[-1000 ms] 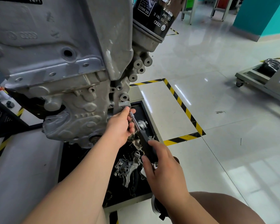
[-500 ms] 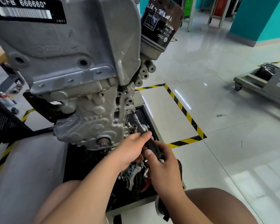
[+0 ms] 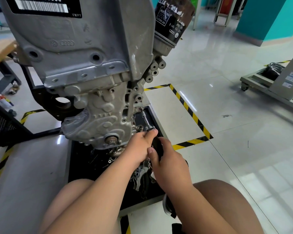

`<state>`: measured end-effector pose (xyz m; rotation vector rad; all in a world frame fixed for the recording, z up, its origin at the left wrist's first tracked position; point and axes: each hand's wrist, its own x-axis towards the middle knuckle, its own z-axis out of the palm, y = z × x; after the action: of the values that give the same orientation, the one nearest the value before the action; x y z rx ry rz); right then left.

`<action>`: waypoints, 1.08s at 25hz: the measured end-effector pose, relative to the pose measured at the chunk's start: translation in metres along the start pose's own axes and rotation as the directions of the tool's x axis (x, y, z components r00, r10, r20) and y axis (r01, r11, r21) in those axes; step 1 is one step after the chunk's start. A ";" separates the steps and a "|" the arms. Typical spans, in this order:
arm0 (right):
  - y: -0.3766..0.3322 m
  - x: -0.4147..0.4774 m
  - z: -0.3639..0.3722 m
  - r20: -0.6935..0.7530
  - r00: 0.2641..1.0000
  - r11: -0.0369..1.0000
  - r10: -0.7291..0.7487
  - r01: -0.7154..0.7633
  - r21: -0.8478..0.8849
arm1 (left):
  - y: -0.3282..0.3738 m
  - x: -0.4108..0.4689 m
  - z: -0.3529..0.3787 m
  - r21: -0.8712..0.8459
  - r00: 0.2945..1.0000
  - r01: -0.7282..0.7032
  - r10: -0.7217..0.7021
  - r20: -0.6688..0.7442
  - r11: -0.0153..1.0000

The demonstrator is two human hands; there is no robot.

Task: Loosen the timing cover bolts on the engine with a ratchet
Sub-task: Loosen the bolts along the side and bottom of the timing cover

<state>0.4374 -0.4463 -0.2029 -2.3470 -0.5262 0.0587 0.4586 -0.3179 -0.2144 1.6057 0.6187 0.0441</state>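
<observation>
The engine (image 3: 91, 73) hangs on its stand in the left and middle of the view, with the ribbed timing cover (image 3: 98, 122) at its lower near end. The ratchet (image 3: 156, 145) sits at the cover's right edge. Its thin metal shaft runs up and away to a bolt (image 3: 141, 108) low on the engine's right side, though the bolt head is too small to read clearly.

Both hands hold the tool. The left hand (image 3: 140, 146) has its grip clamped where the shaft meets the dark handle, thumb laid over the top. The right hand (image 3: 170, 163) has its grip clamped lower down on the handle, fingers wrapped around it.

The ratchet looks like stiff steel, light to lift, and the dark handle is probably the least slippery place to hold. Holding the handle's near end should give the most leverage. A hand close to the head likely helps keep the socket square on the bolt, since the long, narrow shaft could tilt and slip off under a hard pull.

The cast cover and block look heavy and rigid and are unlikely to give. A seized bolt may let go suddenly, sending knuckles toward the loose metal parts (image 3: 139, 176) lying in the black tray (image 3: 78, 166) below.
</observation>
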 end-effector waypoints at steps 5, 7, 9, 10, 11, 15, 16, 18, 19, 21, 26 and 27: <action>0.005 -0.001 0.007 -0.243 0.951 0.971 -0.190 0.146 -0.187 | 0.001 0.000 0.008 -0.067 1.000 0.022 -0.023 -0.016 0.997; 0.004 0.001 0.010 -0.233 0.966 0.992 -0.116 0.122 0.014 | 0.002 -0.001 0.006 -0.071 1.000 0.016 -0.016 -0.005 0.997; 0.003 0.001 0.014 -0.158 0.987 0.946 0.039 0.015 0.325 | 0.002 -0.002 0.003 -0.026 0.999 0.029 -0.028 0.021 0.999; 0.000 0.001 0.017 -0.119 0.980 0.851 0.158 -0.074 0.520 | 0.002 -0.004 0.002 0.013 0.998 0.044 -0.045 0.033 0.999; -0.003 0.002 0.019 -0.046 0.954 0.689 0.295 -0.179 0.703 | 0.002 -0.005 0.001 0.043 0.997 0.059 -0.061 0.047 0.997; -0.011 0.011 0.010 0.369 0.747 -0.046 0.553 -0.415 0.909 | 0.001 -0.007 0.002 0.020 0.991 0.063 -0.065 0.121 0.998; -0.012 0.012 0.009 0.392 0.741 -0.083 0.545 -0.417 0.905 | 0.000 -0.006 0.002 0.011 0.991 0.053 -0.054 0.118 0.999; -0.012 0.010 0.011 0.325 0.768 0.065 0.551 -0.428 0.902 | -0.001 -0.006 0.002 0.015 0.996 0.034 -0.036 0.086 0.999; -0.011 0.008 0.013 0.233 0.804 0.237 0.547 -0.416 0.878 | -0.001 -0.007 0.002 0.015 0.997 0.029 -0.030 0.066 0.999; -0.008 0.003 0.016 -0.045 0.927 0.675 0.371 -0.236 0.699 | -0.002 -0.008 0.000 -0.007 0.999 0.021 -0.021 0.036 1.000; 0.006 0.007 0.013 -0.345 0.895 0.958 -0.281 0.282 -0.049 | 0.004 -0.010 -0.001 -0.065 0.999 0.042 -0.039 0.037 0.997; 0.006 0.008 0.013 -0.350 0.895 0.960 -0.276 0.277 -0.047 | 0.004 -0.011 0.000 -0.065 0.999 0.041 -0.039 0.036 0.997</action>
<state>0.4446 -0.4393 -0.2157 -2.1851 -0.6690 -0.4866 0.4509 -0.3219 -0.2069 1.5275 0.6165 0.0068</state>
